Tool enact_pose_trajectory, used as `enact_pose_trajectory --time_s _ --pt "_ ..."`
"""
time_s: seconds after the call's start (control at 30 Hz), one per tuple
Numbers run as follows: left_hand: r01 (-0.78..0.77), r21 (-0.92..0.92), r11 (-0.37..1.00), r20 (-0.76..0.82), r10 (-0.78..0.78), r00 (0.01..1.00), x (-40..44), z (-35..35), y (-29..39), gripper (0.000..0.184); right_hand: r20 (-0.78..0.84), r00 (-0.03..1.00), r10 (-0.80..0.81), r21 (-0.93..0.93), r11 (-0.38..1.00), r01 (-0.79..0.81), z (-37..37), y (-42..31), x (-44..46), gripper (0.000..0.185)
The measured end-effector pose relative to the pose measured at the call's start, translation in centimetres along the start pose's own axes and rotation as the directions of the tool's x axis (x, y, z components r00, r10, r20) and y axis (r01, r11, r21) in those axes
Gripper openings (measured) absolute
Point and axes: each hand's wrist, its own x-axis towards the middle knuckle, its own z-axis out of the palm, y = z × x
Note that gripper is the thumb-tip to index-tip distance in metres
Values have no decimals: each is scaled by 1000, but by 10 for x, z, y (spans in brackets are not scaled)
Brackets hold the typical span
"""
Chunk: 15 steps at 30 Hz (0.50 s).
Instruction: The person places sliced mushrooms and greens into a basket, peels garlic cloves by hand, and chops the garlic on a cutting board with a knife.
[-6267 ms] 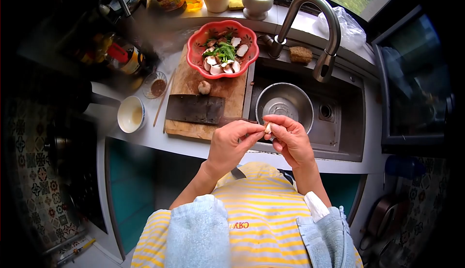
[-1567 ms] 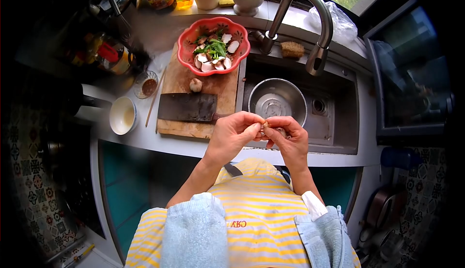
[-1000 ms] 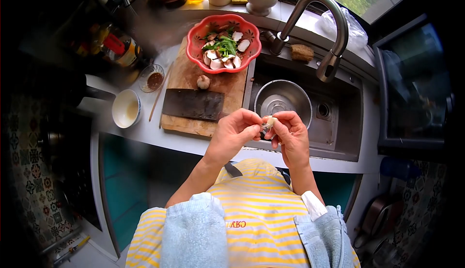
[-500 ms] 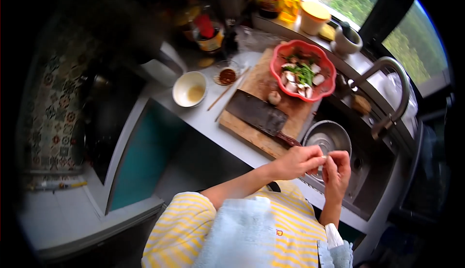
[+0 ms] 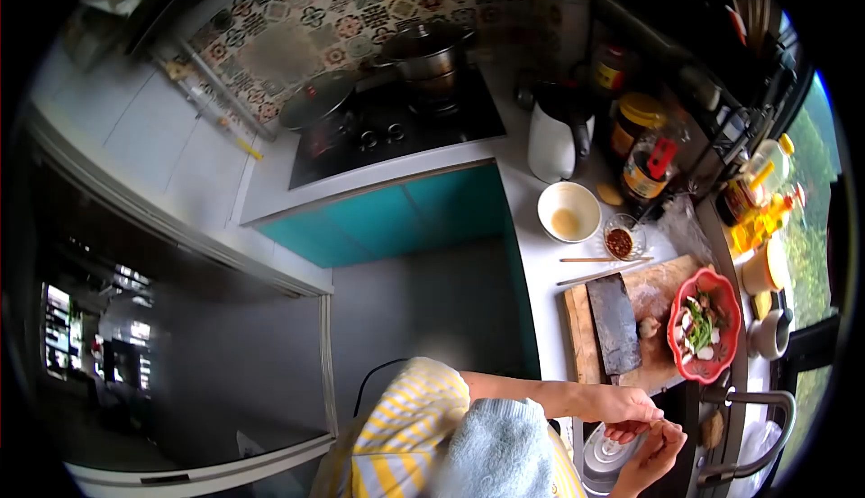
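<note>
My left hand [image 5: 628, 408] and my right hand [image 5: 660, 453] meet fingertip to fingertip above the sink, over a metal basin [image 5: 605, 462]. The fingers of both are pinched together. What sits between them is too small to make out. Close by, a cleaver [image 5: 614, 322] lies flat on the wooden cutting board [image 5: 581, 340]. Beside its blade rests what looks like a garlic bulb [image 5: 648, 327]. A red scalloped bowl [image 5: 734, 318] holding chopped greens and white pieces stands at the board's far side.
Left of the board are chopsticks [image 5: 604, 259], a small glass dish of red spice [image 5: 620, 243], a white bowl [image 5: 563, 201] and a kettle [image 5: 551, 138]. Jars [image 5: 641, 111] stand behind. A faucet [image 5: 784, 417] arches over the sink. A pot [image 5: 428, 52] sits on the stove [image 5: 396, 129].
The view has swung left, bringing the stove and doorway into sight, so the counter things appear farther right. My hands stay pinched together over the sink.
</note>
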Motion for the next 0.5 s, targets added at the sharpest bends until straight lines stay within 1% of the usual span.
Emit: enact_pose_trajectory --time_s 0.07,0.1,0.13,0.17,0.2,0.23,0.3,0.33,0.4,0.43,0.47,0.5 --pt "-40 -6 999 -58 39 998 -10 -2 2 39 4 1000 -6 24 1000 6 11 -9 6 8" --pt "-137 211 968 -117 164 979 -15 -2 6 37 35 999 2 69 998 -4 12 -9 8 8" --pt "-205 420 884 -149 290 945 -22 0 12 35 67 998 12 112 993 -19 12 -7 10 9" --pt "-243 610 754 -151 412 899 -26 1 15 33 97 995 23 153 987 -38 12 -6 12 9" --pt "-228 905 358 -49 622 781 -29 2 15 26 80 996 -39 91 995 31 17 -8 18 10" --pt "-204 934 293 -26 625 780 -31 2 15 24 100 993 57 168 983 -73 19 -11 20 11" --pt "-159 974 159 25 626 779 -33 2 18 22 155 958 240 304 911 -277 17 -18 21 12" --pt "-174 977 125 60 621 782 -33 2 20 22 184 939 292 240 913 -331 13 -18 23 13" --pt "-209 976 56 134 604 786 -34 1 24 21 180 931 317 215 911 -352 10 -22 25 13" --pt "-221 970 98 121 593 796 -31 -1 21 20 175 927 331 203 909 -363 9 -25 25 14" --pt "-236 962 139 114 580 807 -27 -4 16 20 141 941 307 196 923 -330 8 -19 24 11" --pt "-255 949 183 113 561 820 -21 -4 12 19 160 940 301 226 916 -332 8 -10 23 10"
